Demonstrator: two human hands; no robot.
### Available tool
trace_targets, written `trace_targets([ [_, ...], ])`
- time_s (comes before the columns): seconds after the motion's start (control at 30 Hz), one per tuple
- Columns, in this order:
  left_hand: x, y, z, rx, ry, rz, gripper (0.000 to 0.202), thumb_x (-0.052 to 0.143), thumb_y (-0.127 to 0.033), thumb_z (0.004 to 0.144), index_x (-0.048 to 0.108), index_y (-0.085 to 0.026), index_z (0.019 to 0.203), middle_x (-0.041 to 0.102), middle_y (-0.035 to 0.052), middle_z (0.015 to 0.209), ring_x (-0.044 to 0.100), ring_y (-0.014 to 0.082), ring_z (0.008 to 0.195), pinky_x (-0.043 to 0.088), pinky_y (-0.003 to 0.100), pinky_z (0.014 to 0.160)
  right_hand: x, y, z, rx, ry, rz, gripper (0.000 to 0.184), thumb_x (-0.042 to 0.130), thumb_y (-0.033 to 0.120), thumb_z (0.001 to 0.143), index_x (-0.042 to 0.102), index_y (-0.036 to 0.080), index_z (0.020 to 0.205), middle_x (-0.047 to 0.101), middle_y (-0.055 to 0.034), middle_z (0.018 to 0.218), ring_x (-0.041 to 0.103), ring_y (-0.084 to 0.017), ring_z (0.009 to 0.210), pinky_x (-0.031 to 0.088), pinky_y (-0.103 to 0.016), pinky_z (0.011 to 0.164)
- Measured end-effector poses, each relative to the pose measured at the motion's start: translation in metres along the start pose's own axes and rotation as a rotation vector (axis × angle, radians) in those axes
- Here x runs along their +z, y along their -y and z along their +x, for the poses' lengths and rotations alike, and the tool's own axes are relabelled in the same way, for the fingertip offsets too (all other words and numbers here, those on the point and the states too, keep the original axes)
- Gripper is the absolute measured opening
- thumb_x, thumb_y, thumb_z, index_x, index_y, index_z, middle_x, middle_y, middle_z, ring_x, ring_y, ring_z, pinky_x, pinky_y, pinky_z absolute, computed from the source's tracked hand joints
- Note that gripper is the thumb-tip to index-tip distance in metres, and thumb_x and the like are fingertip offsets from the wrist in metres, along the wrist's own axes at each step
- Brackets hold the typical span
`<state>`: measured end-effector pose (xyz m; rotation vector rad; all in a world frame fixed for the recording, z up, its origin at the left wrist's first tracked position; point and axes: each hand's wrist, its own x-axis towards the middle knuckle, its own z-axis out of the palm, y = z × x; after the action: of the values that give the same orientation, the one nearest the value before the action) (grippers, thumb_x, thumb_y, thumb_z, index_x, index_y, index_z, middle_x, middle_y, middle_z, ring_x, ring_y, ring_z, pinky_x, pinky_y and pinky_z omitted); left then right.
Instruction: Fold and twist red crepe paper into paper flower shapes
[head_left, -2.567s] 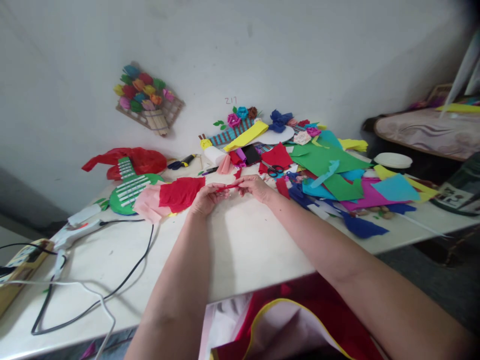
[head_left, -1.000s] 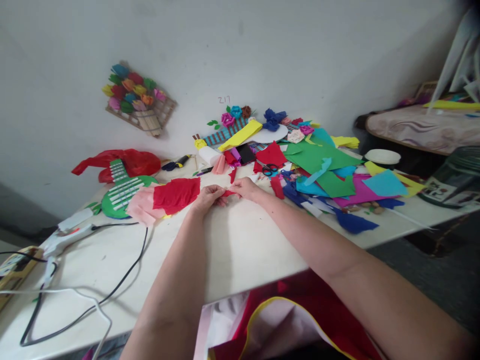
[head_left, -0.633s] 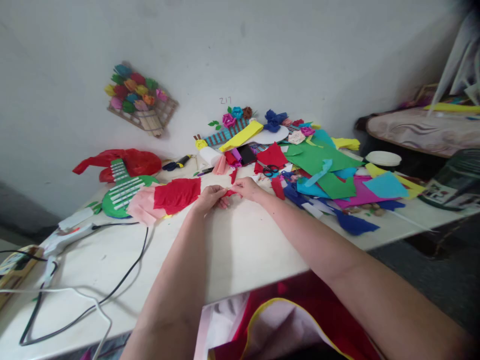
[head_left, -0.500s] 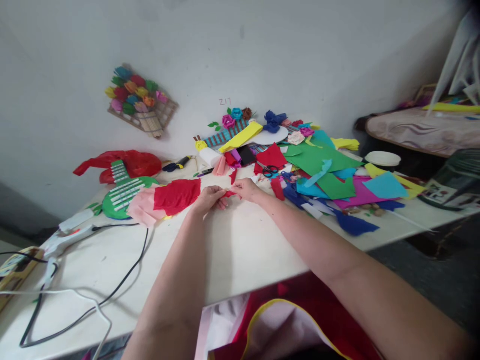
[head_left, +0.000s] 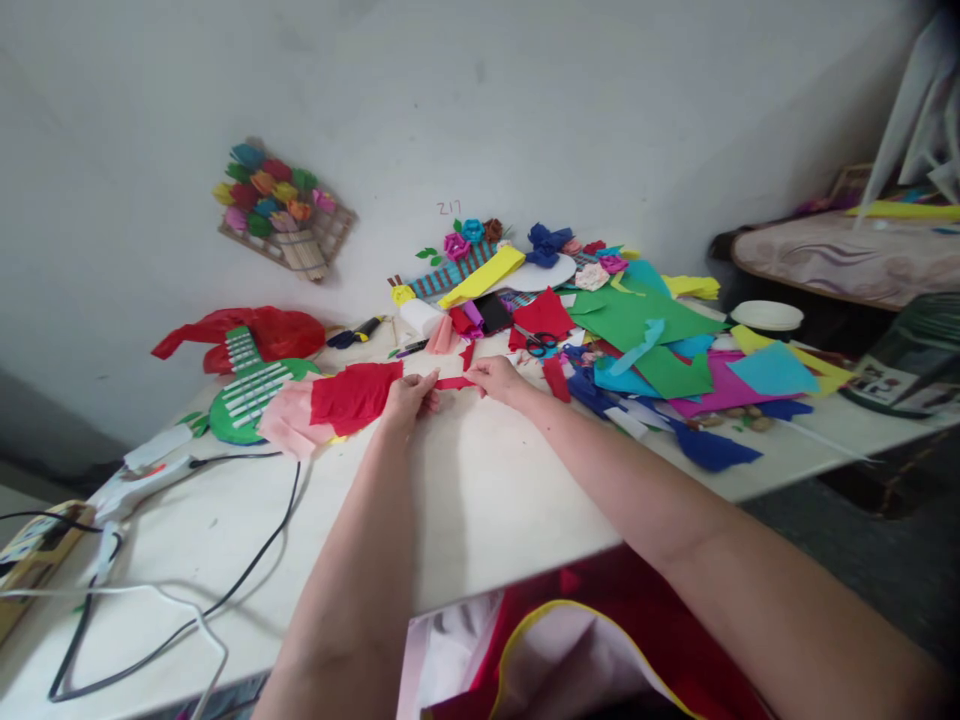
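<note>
A narrow strip of red crepe paper (head_left: 452, 383) stretches flat between my two hands, just above or on the white table (head_left: 510, 500). My left hand (head_left: 411, 397) pinches its left end between thumb and fingers. Its right end is in the closed fingers of my right hand (head_left: 495, 378). Left of my left hand lies a larger red crepe sheet (head_left: 356, 393), partly over a pale pink sheet (head_left: 294, 412). Another red strip (head_left: 556, 380) rests to the right of my right hand, and black scissors (head_left: 540, 344) lie behind it.
Coloured paper scraps, with a large green sheet (head_left: 637, 322), pile up at the right. A green guitar-shaped craft (head_left: 259, 398), a power strip (head_left: 146, 488) and a black cable (head_left: 255, 560) occupy the left. A glass jar (head_left: 911, 360) stands far right. Paper flowers (head_left: 266, 190) hang on the wall.
My hands have moved slightly apart, my left hand shifting left. The red strip, bunched between my fingers before, is now drawn out straight.
</note>
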<state>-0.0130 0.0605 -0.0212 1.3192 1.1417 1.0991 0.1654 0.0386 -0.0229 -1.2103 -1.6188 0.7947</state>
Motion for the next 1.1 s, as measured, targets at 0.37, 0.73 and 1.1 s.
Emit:
trace_targets([
  [0.37,0.02,-0.008,-0.006,-0.056,0.13,-0.141,0.046,0.07,-0.052,0.06,0.054,-0.012,0.077,0.064,0.0065,0.063,0.058,0.0115,0.047,0.048,0.024,0.049,0.005,0.017,-0.007,0.127,-0.027,0.217,0.021,0.049,0.024,0.08,0.05,0.015,0.062,0.044,0.0071,0.04,0.032,-0.003,0.03,0.023,-0.016,0.033],
  [0.73,0.026,-0.004,-0.004,0.053,-0.009,-0.19,0.035,0.079,-0.036,0.048,0.061,-0.01,0.064,0.059,0.0015,0.056,0.054,0.009,0.05,0.045,0.021,0.05,0.01,0.016,-0.008,0.128,0.043,0.288,0.022,0.049,0.023,0.082,0.049,0.015,0.061,0.047,0.007,0.04,0.033,-0.003,0.029,0.022,-0.015,0.031],
  [1.1,0.022,-0.005,-0.003,0.085,0.012,-0.277,0.034,0.076,-0.038,0.054,0.063,-0.01,0.069,0.061,0.003,0.061,0.055,0.0097,0.054,0.046,0.022,0.055,0.01,0.007,-0.005,0.19,0.109,0.35,0.018,0.053,0.019,0.08,0.05,0.014,0.063,0.054,0.0049,0.041,0.036,-0.003,0.028,0.025,-0.014,0.029],
])
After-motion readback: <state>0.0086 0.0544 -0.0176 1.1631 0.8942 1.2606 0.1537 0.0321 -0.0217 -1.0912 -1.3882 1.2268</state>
